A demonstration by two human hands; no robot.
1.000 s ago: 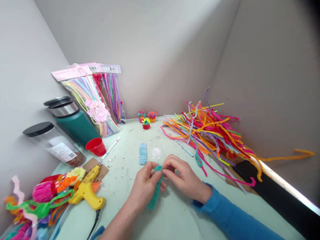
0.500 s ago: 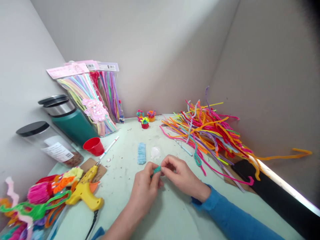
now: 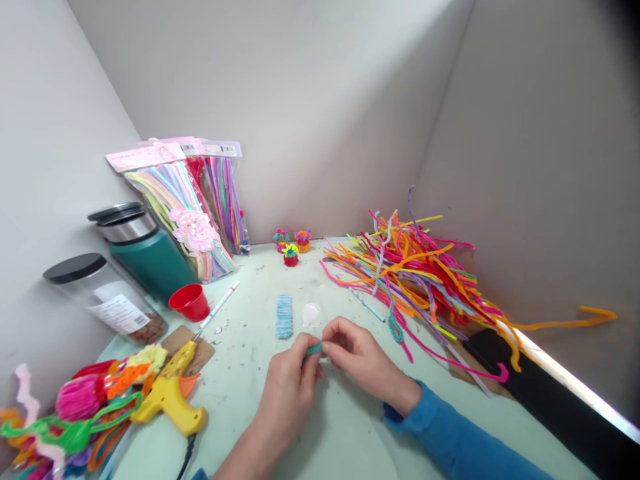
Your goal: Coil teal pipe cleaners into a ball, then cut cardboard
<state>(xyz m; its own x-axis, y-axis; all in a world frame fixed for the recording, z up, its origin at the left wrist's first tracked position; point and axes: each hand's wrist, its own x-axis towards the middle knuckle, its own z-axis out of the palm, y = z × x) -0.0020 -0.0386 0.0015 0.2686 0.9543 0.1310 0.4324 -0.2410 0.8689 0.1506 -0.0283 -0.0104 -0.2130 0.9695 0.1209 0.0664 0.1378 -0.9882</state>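
Between my two hands is a small teal pipe-cleaner piece, mostly covered by fingers. My left hand pinches it between thumb and forefinger. The fingertips of my right hand are closed on its right end. Just beyond the hands lie a light blue ribbed strip and a whitish translucent blob, both flat on the table. Small pipe-cleaner figures stand farther back near the wall.
A heap of loose pipe cleaners spreads over the right side. At left are a yellow glue gun, a red cup, a teal bottle, a clear jar, a white pen and packaged pipe cleaners.
The whole scene sits slightly lower in view, as the camera has tilted. Both hands stay together on the teal piece, of which less shows now.
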